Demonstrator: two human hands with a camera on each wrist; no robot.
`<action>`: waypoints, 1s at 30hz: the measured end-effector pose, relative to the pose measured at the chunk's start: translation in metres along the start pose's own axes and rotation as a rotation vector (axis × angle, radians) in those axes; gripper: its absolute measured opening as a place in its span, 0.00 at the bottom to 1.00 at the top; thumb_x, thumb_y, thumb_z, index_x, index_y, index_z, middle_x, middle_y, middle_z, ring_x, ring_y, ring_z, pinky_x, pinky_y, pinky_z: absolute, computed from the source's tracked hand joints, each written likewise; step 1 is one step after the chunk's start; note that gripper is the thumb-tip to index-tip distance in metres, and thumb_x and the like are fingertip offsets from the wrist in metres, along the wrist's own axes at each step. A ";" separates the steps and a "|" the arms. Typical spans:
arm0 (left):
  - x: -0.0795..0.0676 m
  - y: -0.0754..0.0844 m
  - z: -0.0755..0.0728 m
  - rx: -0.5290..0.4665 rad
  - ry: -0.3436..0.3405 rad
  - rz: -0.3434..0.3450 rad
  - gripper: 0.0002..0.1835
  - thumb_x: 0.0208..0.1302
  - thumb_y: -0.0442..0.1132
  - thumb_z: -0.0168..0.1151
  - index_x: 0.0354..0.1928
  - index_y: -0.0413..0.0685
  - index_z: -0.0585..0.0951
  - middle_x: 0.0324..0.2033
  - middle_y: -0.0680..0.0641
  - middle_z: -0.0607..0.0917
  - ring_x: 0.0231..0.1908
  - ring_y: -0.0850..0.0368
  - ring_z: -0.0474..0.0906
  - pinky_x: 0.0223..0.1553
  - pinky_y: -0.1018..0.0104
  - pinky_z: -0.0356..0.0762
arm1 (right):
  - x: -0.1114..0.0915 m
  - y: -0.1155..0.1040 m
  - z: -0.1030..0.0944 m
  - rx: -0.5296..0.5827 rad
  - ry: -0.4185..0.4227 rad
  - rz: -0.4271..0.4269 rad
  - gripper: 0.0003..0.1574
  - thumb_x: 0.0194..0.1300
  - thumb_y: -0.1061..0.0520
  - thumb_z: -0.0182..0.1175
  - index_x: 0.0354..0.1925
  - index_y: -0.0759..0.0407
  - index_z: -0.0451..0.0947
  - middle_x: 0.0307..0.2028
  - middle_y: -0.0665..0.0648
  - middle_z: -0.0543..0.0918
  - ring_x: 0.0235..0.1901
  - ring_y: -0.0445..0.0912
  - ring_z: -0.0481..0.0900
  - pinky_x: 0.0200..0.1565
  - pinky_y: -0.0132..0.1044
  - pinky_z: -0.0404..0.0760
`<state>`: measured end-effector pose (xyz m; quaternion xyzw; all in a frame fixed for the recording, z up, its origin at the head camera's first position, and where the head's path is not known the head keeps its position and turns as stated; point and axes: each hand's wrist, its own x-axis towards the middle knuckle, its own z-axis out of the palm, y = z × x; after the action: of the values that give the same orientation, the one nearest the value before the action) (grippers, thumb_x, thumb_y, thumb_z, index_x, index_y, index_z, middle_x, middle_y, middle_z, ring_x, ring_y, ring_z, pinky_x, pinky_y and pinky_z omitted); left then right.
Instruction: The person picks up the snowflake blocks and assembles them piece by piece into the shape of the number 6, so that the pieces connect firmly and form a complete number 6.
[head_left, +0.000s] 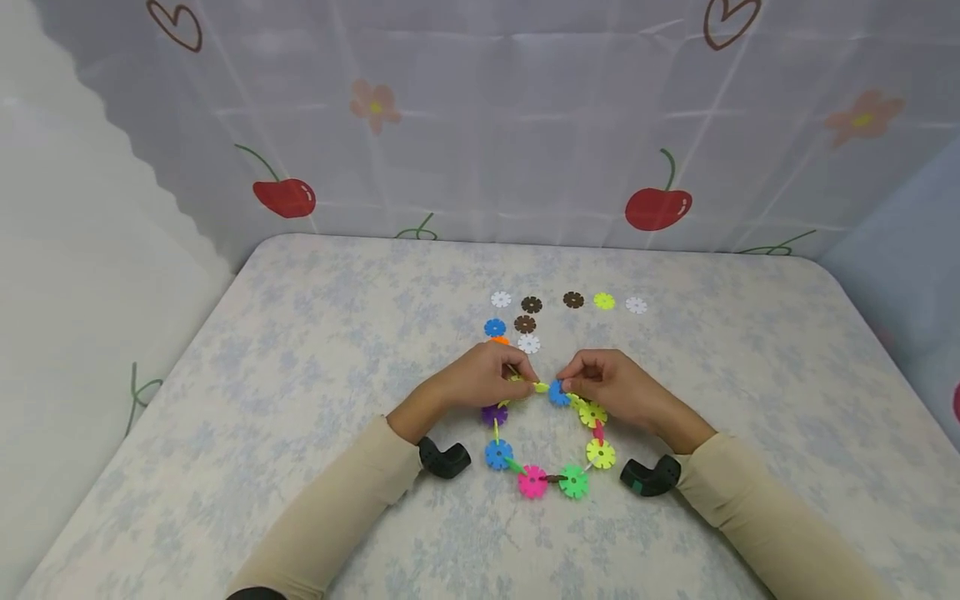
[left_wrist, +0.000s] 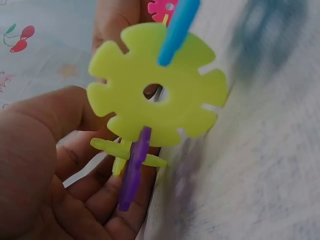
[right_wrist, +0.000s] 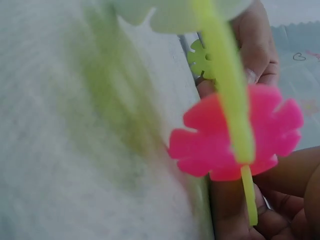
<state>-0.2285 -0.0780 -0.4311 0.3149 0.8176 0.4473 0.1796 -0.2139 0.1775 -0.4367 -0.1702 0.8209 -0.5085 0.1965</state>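
A chain of slotted flower-shaped plastic discs lies in a ring, with its two ends close together at the top. My left hand [head_left: 487, 377] pinches a yellow disc [head_left: 541, 387] at one end. My right hand [head_left: 622, 385] pinches a blue disc [head_left: 558, 393] at the other, close beside the yellow one. Between them the ring runs through a purple disc [head_left: 495, 415], a pink disc [head_left: 533, 482] and a green disc [head_left: 574, 482], among several others. In the left wrist view a large yellow-green disc [left_wrist: 185, 100] fills the middle. A pink disc [right_wrist: 270, 125] crosses a yellow disc in the right wrist view.
Loose discs lie beyond the hands: several in white, brown, yellow and blue, such as a brown disc [head_left: 573, 300] and a white disc [head_left: 636, 305]. An orange disc [head_left: 499, 340] sits partly behind the left hand. A flowered cloth [head_left: 337, 333] covers the table, with a printed curtain [head_left: 480, 108] behind.
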 end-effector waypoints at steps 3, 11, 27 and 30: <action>0.000 -0.001 -0.002 -0.038 -0.020 -0.017 0.05 0.68 0.32 0.64 0.39 0.44 0.88 0.36 0.55 0.85 0.24 0.64 0.72 0.30 0.70 0.72 | 0.000 0.000 0.000 0.002 0.029 0.024 0.05 0.73 0.61 0.62 0.42 0.61 0.83 0.42 0.56 0.87 0.38 0.49 0.81 0.38 0.36 0.78; 0.002 -0.003 -0.003 -0.068 -0.033 -0.033 0.06 0.70 0.33 0.64 0.43 0.45 0.88 0.43 0.53 0.87 0.41 0.62 0.83 0.43 0.66 0.80 | 0.000 0.000 0.002 0.021 0.046 0.041 0.06 0.73 0.60 0.62 0.43 0.62 0.83 0.38 0.56 0.87 0.37 0.50 0.81 0.37 0.37 0.79; 0.003 -0.002 -0.005 -0.108 0.002 -0.106 0.12 0.75 0.34 0.57 0.54 0.43 0.83 0.43 0.52 0.86 0.43 0.58 0.81 0.46 0.64 0.79 | 0.000 -0.003 0.001 0.039 0.050 0.074 0.10 0.72 0.58 0.63 0.47 0.62 0.83 0.36 0.56 0.87 0.37 0.49 0.80 0.38 0.38 0.79; 0.003 -0.002 -0.004 -0.100 0.019 -0.111 0.10 0.74 0.33 0.58 0.51 0.43 0.84 0.39 0.52 0.86 0.40 0.58 0.81 0.43 0.64 0.79 | 0.001 -0.003 0.001 0.039 0.053 0.074 0.10 0.72 0.58 0.63 0.47 0.63 0.83 0.36 0.56 0.87 0.37 0.49 0.80 0.38 0.38 0.79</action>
<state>-0.2335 -0.0791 -0.4307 0.2553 0.8121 0.4801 0.2119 -0.2140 0.1756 -0.4348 -0.1222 0.8216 -0.5209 0.1967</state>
